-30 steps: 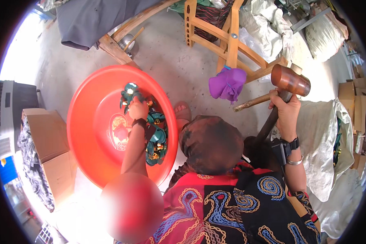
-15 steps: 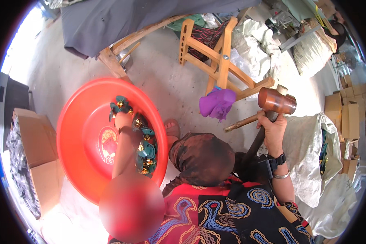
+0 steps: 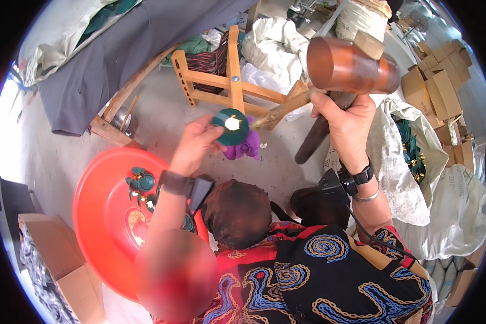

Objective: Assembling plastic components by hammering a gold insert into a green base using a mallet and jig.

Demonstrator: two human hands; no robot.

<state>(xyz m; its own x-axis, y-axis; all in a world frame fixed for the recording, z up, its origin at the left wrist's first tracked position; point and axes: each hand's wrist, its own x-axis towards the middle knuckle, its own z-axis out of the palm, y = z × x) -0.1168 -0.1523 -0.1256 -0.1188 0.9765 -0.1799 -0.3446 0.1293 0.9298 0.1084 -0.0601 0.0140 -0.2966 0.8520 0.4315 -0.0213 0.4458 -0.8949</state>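
Observation:
My left hand (image 3: 191, 143) pinches a dark green disc (image 3: 240, 135) by its edge; the disc has a bright gold-white centre. My right hand (image 3: 351, 121) is raised and closed around a mallet. Its thick brown cylindrical head (image 3: 351, 67) lies above the fingers, and a pale wooden handle (image 3: 281, 110) slants down to the left. A dark rod (image 3: 318, 135) also runs down from under this hand; the palm hides whether it is gripped. Below my left forearm, several green and gold disc pieces (image 3: 143, 182) lie in a red plastic basin (image 3: 100, 216).
Ahead is a wooden stand (image 3: 216, 81) with a purple cloth (image 3: 243, 150) at its near end. A grey-draped table (image 3: 124, 65) stands far left. At right, an open white sack (image 3: 399, 183) holds green pieces; cardboard boxes (image 3: 443, 89) are stacked beyond. Another carton (image 3: 51, 232) sits left.
My left hand has left the basin and come up to the right with a green disc. My right hand has lifted the mallet higher and nearer. The whole view has turned rightward.

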